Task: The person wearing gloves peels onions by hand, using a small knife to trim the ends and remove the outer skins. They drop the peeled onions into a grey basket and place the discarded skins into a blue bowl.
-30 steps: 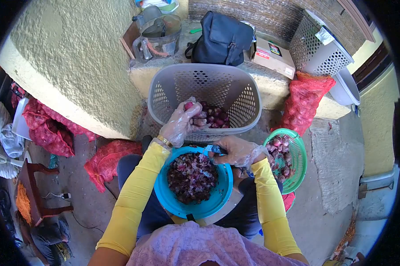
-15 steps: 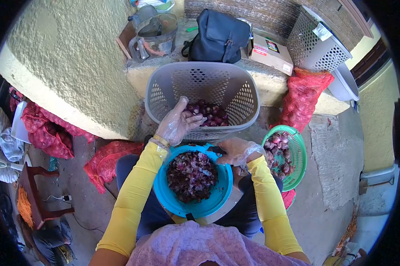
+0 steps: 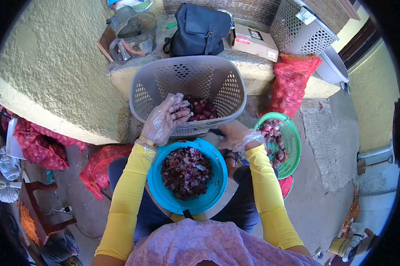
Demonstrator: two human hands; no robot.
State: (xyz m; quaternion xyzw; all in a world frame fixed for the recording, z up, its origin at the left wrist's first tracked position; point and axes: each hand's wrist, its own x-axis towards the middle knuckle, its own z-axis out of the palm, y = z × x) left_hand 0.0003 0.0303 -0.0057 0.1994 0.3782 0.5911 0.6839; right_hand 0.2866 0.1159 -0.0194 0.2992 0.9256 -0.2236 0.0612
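My left hand (image 3: 164, 117), in a clear plastic glove, reaches over the near rim of a grey perforated basket (image 3: 151, 88), fingers spread above the red shallots (image 3: 202, 107) inside. My right hand (image 3: 232, 137), also gloved, rests by the far edge of a blue bowl (image 3: 164, 200) on my lap and grips a small knife (image 3: 217, 132), of which only a dark tip shows. The bowl is full of purple shallot peels (image 3: 185, 172). A green basket (image 3: 294, 155) of peeled shallots stands just right of my right hand.
Red mesh sacks lie at the right (image 3: 293, 84) and at the lower left (image 3: 98, 166). On the ledge behind the grey basket stand a black bag (image 3: 200, 29), a cardboard box (image 3: 253, 40), a white crate (image 3: 299, 33) and a jug (image 3: 133, 35). A rough wall (image 3: 53, 66) rises on the left.
My left hand dropped the shallot it held into the grey basket and now spreads over the pile. My right hand with the knife drew slightly right. The view shifted left.
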